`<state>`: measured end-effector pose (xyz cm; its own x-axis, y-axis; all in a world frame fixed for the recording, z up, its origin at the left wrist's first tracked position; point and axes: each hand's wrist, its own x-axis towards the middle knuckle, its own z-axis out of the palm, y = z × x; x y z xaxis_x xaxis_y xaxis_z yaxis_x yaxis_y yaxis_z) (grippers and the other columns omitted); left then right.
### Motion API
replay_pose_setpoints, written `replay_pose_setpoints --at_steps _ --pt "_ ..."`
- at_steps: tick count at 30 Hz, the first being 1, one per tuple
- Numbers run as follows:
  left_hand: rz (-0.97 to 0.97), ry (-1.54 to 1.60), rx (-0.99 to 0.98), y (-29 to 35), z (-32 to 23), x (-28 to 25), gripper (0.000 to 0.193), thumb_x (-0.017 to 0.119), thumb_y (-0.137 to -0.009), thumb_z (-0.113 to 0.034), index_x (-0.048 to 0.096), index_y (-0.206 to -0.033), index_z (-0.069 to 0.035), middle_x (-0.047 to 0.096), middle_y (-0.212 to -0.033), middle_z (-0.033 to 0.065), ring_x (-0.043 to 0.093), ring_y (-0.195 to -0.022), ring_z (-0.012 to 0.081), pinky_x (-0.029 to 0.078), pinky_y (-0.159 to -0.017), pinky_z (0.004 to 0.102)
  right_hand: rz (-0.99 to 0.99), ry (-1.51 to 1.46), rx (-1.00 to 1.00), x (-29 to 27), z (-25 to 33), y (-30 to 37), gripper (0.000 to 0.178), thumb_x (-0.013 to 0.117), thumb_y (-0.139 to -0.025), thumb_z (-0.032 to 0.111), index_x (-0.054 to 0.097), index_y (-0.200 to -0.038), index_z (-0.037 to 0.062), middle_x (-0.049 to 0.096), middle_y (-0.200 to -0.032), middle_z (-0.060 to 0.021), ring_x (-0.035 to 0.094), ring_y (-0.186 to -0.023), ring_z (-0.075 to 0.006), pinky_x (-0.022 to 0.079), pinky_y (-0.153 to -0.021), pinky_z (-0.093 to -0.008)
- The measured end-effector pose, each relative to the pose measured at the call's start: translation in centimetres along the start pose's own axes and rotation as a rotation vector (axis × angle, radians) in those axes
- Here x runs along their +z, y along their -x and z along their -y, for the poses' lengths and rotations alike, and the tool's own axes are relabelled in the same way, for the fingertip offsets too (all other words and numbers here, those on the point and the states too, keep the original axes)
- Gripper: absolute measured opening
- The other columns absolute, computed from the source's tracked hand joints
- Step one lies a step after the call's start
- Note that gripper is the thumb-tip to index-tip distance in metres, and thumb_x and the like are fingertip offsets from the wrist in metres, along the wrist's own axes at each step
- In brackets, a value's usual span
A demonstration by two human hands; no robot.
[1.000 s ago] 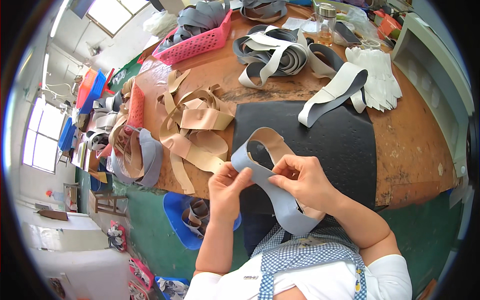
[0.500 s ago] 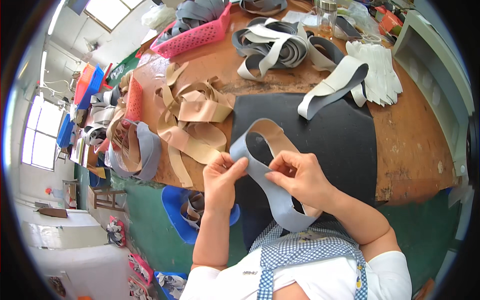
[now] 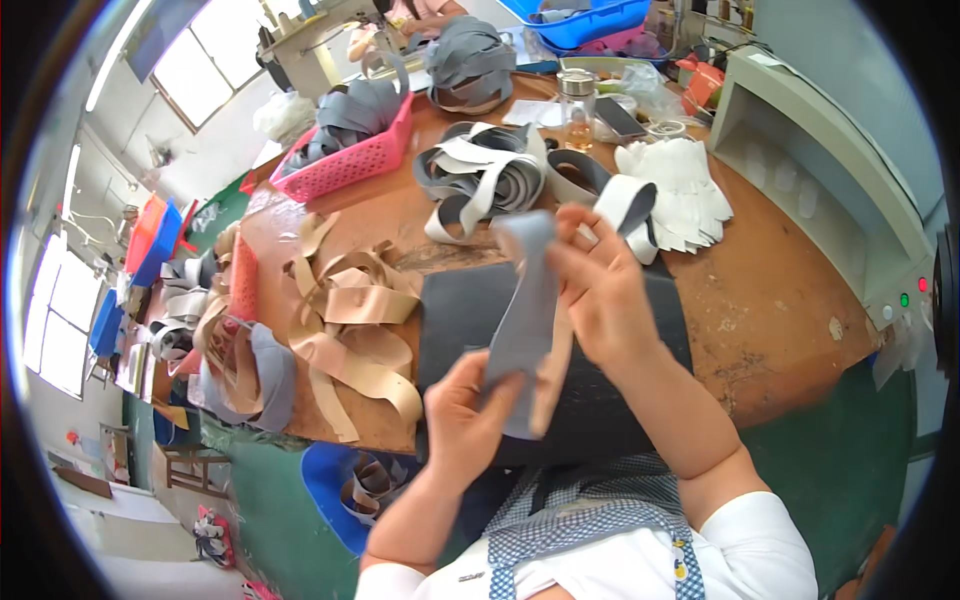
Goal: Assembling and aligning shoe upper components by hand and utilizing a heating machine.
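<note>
A loop of wide strap [image 3: 522,325], blue-grey on one face and tan on the other, is raised in front of me above a black mat [image 3: 455,325]. My left hand [image 3: 468,420] is closed on its lower part, with the thumb on the blue-grey face. Beside the loop's upper end is my right hand [image 3: 610,285], its fingers bent and smeared by motion; whether they grip the strap cannot be made out. Tan strips [image 3: 372,305] lie in a loose heap left of the mat. Behind it sits a coil of grey-and-white strap [image 3: 490,175].
White strips [image 3: 682,190] lie fanned at the right, near a grey metal housing [image 3: 800,150]. A pink basket [image 3: 345,165] of grey straps, a glass jar [image 3: 577,110] and a phone [image 3: 620,117] stand farther back. A blue tub [image 3: 325,500] is below the table edge. Another person [image 3: 430,15] sits beyond.
The strap loop has been lifted and turned more upright. My right hand has moved up to its top end, and my left hand sits lower on it. The view now takes in more of the table's far side.
</note>
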<state>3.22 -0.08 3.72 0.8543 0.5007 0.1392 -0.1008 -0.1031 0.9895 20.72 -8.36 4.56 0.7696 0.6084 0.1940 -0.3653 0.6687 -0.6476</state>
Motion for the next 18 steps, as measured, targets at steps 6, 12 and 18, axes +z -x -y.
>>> replay_pose_setpoints --at_steps 6,12,18 --pt "0.173 -1.223 0.81 -3.6 1.5 0.9 0.044 0.061 -0.08 -0.004 0.062 -0.124 0.002 0.066 -0.122 0.0192 0.066 -0.111 0.031 0.052 -0.097 0.0412 -0.262 0.342 0.034 -8.0 5.2 3.1 0.049 0.051 -0.083 -0.013 0.045 -0.129 -0.0005 0.059 -0.111 -0.0104 0.063 -0.098 -0.0208 0.053 -0.092 -0.0347" --pt "0.549 -1.674 0.625 2.3 8.4 4.1 0.059 0.049 -0.09 -0.015 0.045 -0.147 0.001 0.048 -0.14 0.0351 0.049 -0.132 0.045 0.044 -0.108 0.0459 -0.253 1.324 -0.722 -11.3 2.9 12.1 0.037 0.043 -0.089 -0.014 0.046 -0.123 -0.0013 0.056 -0.116 -0.0138 0.058 -0.104 -0.0238 0.051 -0.09 -0.0375" --pt "0.684 -1.704 0.558 2.5 7.7 5.1 0.062 0.049 -0.089 -0.017 0.042 -0.144 0.011 0.041 -0.148 0.0329 0.04 -0.14 0.0457 0.035 -0.114 0.0493 0.455 1.816 -0.475 -9.9 0.3 10.2 0.026 0.063 -0.081 -0.001 0.066 -0.107 -0.0026 0.066 -0.112 -0.0183 0.064 -0.104 -0.0348 0.053 -0.093 -0.0427"
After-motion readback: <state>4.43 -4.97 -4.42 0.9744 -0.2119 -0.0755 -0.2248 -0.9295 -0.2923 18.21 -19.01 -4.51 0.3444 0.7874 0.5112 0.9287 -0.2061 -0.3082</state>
